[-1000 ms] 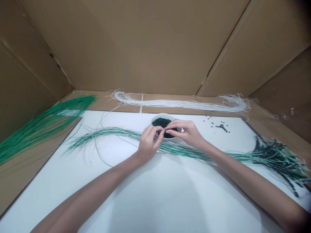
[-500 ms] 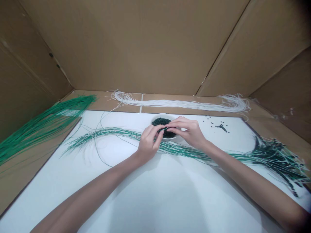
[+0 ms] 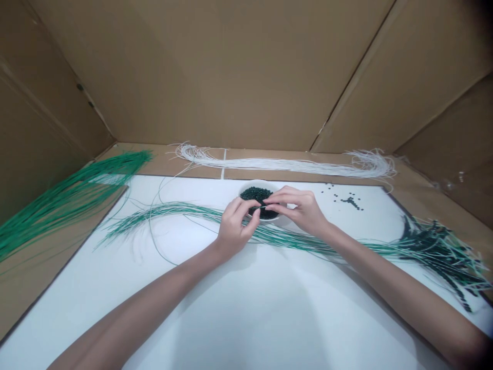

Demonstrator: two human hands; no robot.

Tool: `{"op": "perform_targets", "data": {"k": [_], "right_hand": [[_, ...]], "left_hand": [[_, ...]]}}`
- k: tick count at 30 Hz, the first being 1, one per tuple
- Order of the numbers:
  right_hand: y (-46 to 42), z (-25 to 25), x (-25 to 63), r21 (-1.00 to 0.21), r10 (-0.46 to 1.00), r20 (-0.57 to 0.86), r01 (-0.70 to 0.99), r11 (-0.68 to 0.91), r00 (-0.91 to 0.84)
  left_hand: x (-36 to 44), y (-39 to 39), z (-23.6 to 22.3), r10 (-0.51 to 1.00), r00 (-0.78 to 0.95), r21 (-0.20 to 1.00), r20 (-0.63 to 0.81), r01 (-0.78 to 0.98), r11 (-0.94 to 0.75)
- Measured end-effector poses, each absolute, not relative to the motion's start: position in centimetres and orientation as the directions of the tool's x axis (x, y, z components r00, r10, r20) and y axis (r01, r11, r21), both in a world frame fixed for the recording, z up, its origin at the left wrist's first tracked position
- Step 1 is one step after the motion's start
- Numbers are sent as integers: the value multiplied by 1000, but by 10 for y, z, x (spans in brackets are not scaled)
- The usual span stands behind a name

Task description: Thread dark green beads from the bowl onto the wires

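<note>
Over the rim of a white bowl [image 3: 283, 215], my left hand [image 3: 235, 223] and my right hand [image 3: 304, 208] almost meet, each closed in a pinch. A short stretch of thin pale strand [image 3: 263, 207] shows between their fingertips. Whether a bead sits on it is too small to tell. Dark green beads [image 3: 256, 194] fill the bowl below the fingers. A long bundle of green and white strands [image 3: 285, 238] passes under both hands and the right forearm. Its right end carries many dark beads [image 3: 427, 239].
Loose dark beads [image 3: 350, 203] lie scattered right of the bowl on the white board [image 3: 246, 313]. Behind it stretches a bundle of white strands [image 3: 285, 165]. Green strands [image 3: 77, 200] lie at the left. Cardboard walls [image 3: 215, 72] stand around the back and sides.
My hands keep nearly the same place. Between the fingertips a green and dark bit showed before; now a thin pale stretch of strand shows there, and the fingertips have shifted slightly.
</note>
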State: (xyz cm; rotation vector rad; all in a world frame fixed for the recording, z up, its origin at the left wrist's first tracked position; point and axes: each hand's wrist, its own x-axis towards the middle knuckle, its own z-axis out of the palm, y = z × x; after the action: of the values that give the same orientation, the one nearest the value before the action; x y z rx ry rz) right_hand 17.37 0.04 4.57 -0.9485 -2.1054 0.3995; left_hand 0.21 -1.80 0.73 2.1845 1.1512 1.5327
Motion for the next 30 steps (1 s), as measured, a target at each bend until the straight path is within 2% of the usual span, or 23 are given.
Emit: {"op": "perform_targets", "data": {"k": [5,13,30], "right_hand": [[1,44,174,-511,715,547,504,697,-435],[4,38,178,-409,623,625,482,775,-471],[4,39,176,-372,596,650,488,790,-471]], "left_hand": [[3,-17,7,696,143,561,704,488,-668],[2,-17,3,745,137,627,653,454,-633],[3,-17,4,705,162,579,691,459,-673]]}}
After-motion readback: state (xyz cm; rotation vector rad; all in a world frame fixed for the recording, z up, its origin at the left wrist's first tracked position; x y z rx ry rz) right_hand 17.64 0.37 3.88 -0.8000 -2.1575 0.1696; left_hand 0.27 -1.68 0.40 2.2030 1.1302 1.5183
